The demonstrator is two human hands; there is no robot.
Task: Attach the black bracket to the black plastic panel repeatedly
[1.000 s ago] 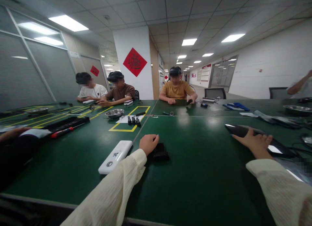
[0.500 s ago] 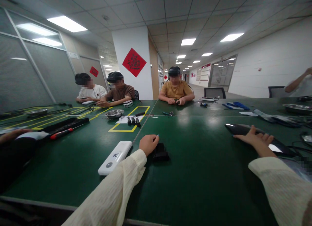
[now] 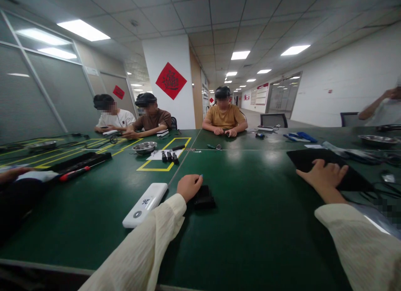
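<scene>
My left hand (image 3: 189, 187) is closed and rests against the left side of a small black boxy device (image 3: 205, 199) on the green table. Its fingers are curled, and whatever they may hold is hidden. A white power-bank-like block marked 26 (image 3: 145, 204) lies just left of my left forearm. Over on the right, my right hand (image 3: 324, 176) grips a flat, dark panel (image 3: 354, 174) with its thumb and fingers spread along the near side. The panel shows a matte black face.
A metal bowl (image 3: 144, 147) and several small black pieces (image 3: 169, 157) on white paper sit ahead on the left. A screwdriver with a red handle (image 3: 74, 174) lies at far left. Co-workers (image 3: 224, 115) sit opposite. Cables and a clear bag (image 3: 374, 218) lie on the right.
The panel in my right hand has tilted, its glossy reflection giving way to a matte black face. My right fingers have shifted slightly; my left hand stays by the black device.
</scene>
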